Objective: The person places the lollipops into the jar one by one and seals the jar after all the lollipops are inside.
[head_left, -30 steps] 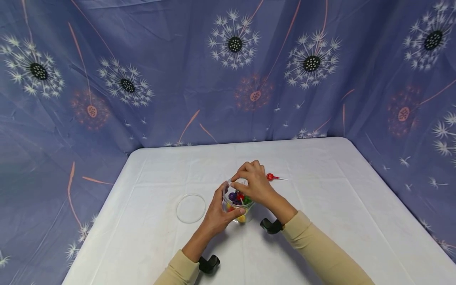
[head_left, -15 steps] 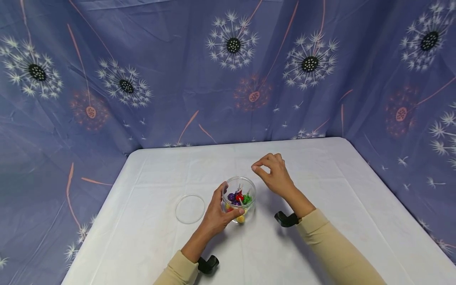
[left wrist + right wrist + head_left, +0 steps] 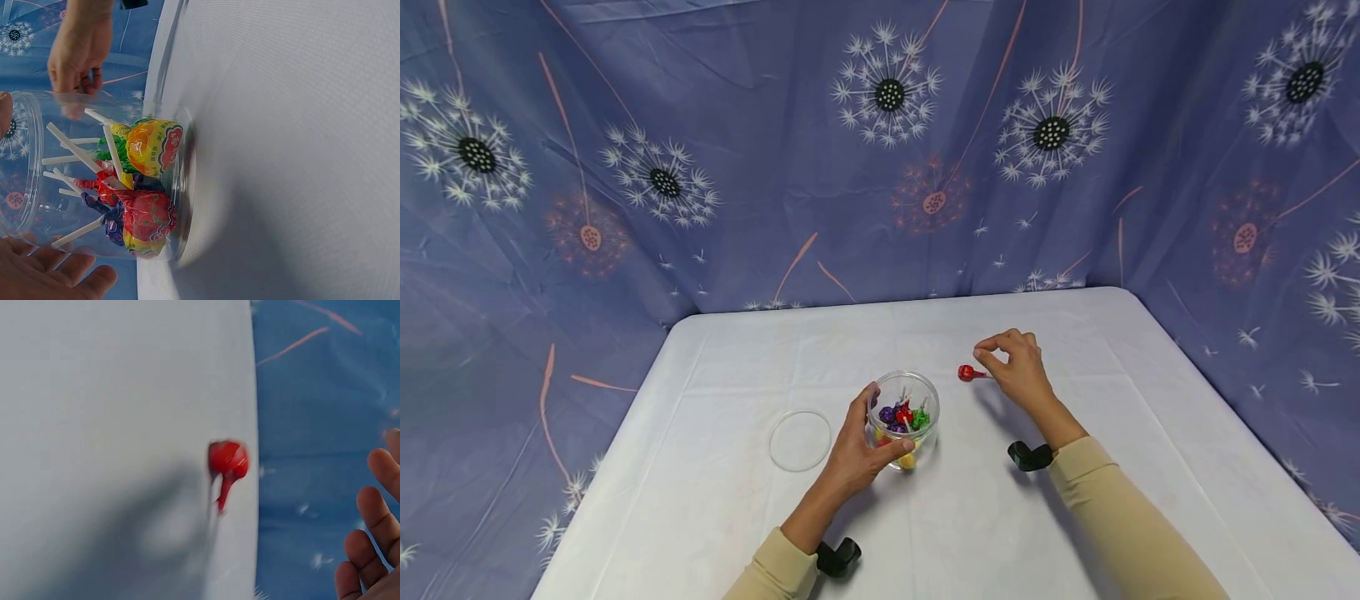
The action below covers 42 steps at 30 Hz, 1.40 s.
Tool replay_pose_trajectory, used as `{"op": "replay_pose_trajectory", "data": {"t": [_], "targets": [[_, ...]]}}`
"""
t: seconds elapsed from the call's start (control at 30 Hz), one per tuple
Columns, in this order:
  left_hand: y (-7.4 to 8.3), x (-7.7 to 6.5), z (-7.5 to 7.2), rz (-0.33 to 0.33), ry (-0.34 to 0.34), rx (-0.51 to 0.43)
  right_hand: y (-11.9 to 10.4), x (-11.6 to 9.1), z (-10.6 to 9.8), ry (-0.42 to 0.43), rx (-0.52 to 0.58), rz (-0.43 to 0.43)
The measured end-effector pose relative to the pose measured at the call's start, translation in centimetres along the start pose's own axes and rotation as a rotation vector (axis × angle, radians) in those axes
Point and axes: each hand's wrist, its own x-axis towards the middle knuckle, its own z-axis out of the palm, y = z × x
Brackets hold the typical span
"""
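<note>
My left hand (image 3: pixel 857 454) grips the side of a clear plastic jar (image 3: pixel 929 440) that stands upright and uncovered on the table. Inside it are several wrapped lollipops (image 3: pixel 150 215) in red, purple, green and yellow, with white sticks pointing mostly toward the mouth. To the right of the jar, a red-wrapped lollipop (image 3: pixel 967 373) lies on the cloth, stick toward the right. My right hand (image 3: pixel 1018 371) hovers close over the stick end, thumb and index finger bent toward each other. In the right wrist view, its relaxed fingers (image 3: pixel 378 515) are apart from the lollipop.
A clear round lid (image 3: pixel 801 440) lies flat on the table left of the jar. White cloth covers the table (image 3: pixel 700 517). A blue curtain (image 3: pixel 790 150) with dandelion prints hangs behind it. Each wrist wears a black camera (image 3: pixel 1028 456).
My right hand has moved away from the jar's mouth, rightward to the red lollipop lying on the table. My left hand and the jar have stayed in place.
</note>
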Motion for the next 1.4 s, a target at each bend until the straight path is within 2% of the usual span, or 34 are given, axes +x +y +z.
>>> {"op": "replay_pose_trajectory", "data": {"t": [0.33, 0.73, 1.4], "targets": [[0.1, 0.0, 0.0, -0.008, -0.002, -0.001, 3.5, -0.1, 0.1, -0.038, -0.05, 0.098], [0.0, 0.0, 0.1, -0.005, -0.008, -0.019, 6.0, 0.4, 0.6, -0.173, -0.16, 0.222], [-0.1, 0.0, 0.0, -0.002, -0.003, -0.02, 7.1, 0.1, 1.2, -0.215, -0.234, 0.178]]}}
